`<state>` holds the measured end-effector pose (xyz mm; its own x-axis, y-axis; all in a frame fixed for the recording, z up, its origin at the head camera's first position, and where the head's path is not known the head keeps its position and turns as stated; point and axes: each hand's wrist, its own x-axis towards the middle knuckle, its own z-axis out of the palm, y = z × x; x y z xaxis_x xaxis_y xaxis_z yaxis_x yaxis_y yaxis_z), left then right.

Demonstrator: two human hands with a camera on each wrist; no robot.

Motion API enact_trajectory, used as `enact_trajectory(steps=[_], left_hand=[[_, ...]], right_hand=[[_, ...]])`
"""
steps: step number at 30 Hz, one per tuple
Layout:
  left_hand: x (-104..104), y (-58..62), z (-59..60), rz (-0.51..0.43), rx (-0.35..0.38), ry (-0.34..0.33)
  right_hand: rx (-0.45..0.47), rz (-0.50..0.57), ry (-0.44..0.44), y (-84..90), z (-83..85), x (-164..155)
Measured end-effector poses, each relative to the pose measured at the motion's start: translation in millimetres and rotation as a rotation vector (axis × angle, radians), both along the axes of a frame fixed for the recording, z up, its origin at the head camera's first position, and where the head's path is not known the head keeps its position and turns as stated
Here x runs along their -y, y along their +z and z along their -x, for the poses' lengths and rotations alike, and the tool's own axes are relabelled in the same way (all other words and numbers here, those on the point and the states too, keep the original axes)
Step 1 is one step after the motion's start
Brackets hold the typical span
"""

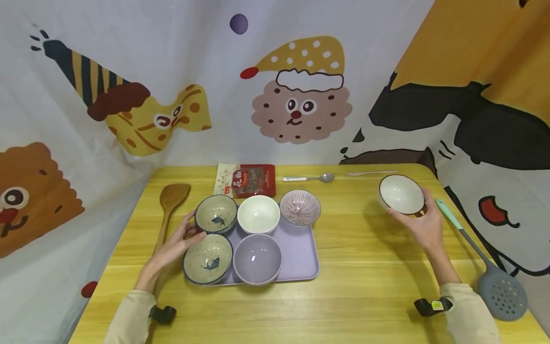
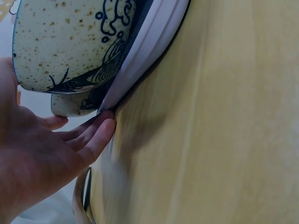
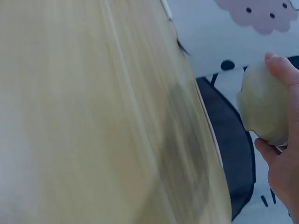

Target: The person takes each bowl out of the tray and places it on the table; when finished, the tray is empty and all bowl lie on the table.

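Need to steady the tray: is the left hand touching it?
Touching. The left wrist view shows the left hand's fingertips against the tray edge.

Yellow wood-grain table [image 1: 365, 267] carries: lavender rectangular tray [image 1: 301, 253], wooden spatula [image 1: 172, 203], red spice packet [image 1: 251, 180], metal spoon [image 1: 311, 178], pale fork [image 1: 371, 173], grey slotted skimmer with mint handle [image 1: 485, 260].

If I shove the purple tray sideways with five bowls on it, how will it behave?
The purple tray looks thin with a low rim, so it probably slides easily on the smooth table. The near fish bowl overhangs its edge and may tip off. The bowls, apparently glazed ceramic, could clink together.
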<state>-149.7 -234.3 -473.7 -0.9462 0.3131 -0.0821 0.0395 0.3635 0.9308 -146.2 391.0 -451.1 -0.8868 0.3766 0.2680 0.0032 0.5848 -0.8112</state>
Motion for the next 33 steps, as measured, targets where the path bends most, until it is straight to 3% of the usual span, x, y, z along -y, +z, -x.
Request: enact_trajectory(steps=[6,15,33], left_hand=[[0.3,-0.4,-0.1,0.004,0.007,0.000],[0.0,1.8,-2.0,0.023,0.040,0.011],[0.2,1.7,-1.1,0.011,0.036,0.012]], right_hand=[[-0.015,-0.047,-0.083,-0.2,19.2,-15.7],[0.073,-0.007,-0.168,-7.0,41.8,-35.9],[0.152,0.037,-0.267,-30.6,63.2,-51.5]])
